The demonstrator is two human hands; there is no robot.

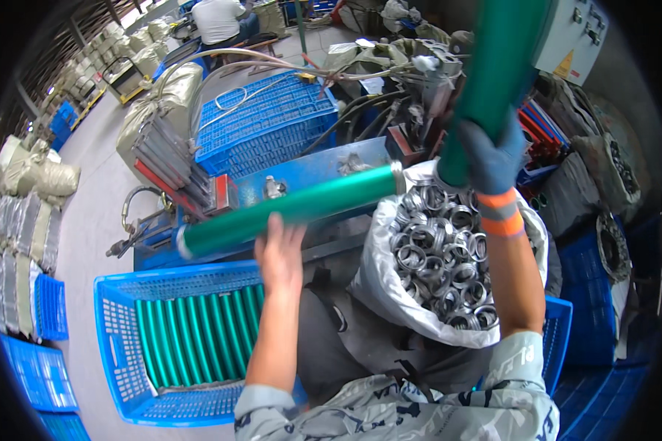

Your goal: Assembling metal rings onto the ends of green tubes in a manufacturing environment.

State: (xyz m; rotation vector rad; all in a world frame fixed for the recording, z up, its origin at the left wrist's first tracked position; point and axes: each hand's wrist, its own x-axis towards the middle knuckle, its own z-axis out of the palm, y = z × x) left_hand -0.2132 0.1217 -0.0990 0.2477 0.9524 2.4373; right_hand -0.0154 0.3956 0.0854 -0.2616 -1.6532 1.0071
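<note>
My right hand (pixel 493 158), in a dark grey glove with an orange and grey wristband, grips a green tube (pixel 496 66) held nearly upright. Its lower end is just over a white sack (pixel 379 272) full of metal rings (pixel 434 272). My bare left hand (pixel 281 257) is slightly blurred, its fingers stretched up at the lower edge of a second green tube (pixel 301 206). Whether it bears that tube's weight is unclear. The second tube slants across the front of a blue machine bench (pixel 338 158), with a metal ring at its right end and a pale rim at its left.
A blue crate (pixel 114 353) with several green tubes in a row stands below left. Beyond the bench is an upturned-looking blue crate (pixel 265 121) with hoses over it. A grey control box (pixel 574 37) rises at far right. A seated person (pixel 217 22) is in the background.
</note>
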